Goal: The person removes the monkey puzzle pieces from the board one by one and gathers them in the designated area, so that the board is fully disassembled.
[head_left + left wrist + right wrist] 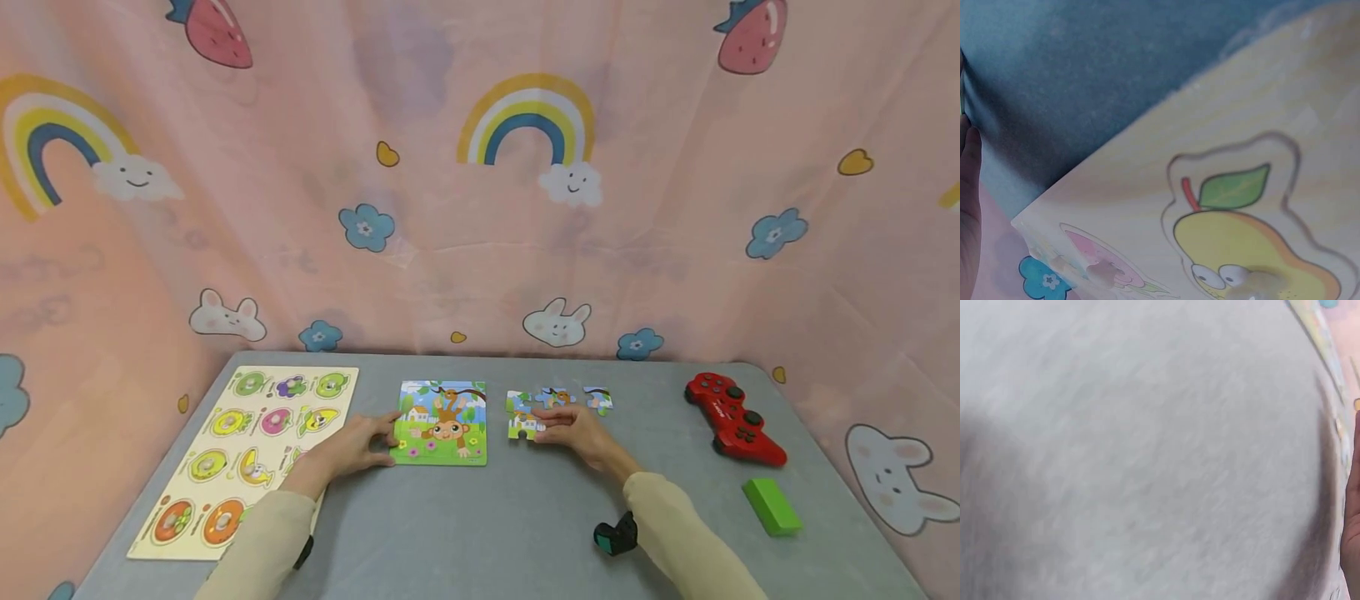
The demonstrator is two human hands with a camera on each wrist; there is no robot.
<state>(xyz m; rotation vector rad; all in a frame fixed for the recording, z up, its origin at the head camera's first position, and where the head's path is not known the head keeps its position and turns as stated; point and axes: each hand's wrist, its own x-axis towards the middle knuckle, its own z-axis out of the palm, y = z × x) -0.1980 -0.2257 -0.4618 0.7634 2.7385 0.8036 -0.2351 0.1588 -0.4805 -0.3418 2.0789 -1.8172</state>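
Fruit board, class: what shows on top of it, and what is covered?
Rows of fruit pictures show; whatever lies beneath the left hand and sleeve cannot be seen.

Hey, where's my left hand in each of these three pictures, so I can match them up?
Head: left hand, left of centre, at the monkey board.
Left wrist: left hand, low on the left edge, cut off.
Right wrist: not in it; the right hand shows at the right edge.
Shared landmark: the grey tabletop, visible in all three.

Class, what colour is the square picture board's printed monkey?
The monkey is brown, paler-faced; clearest in head view.
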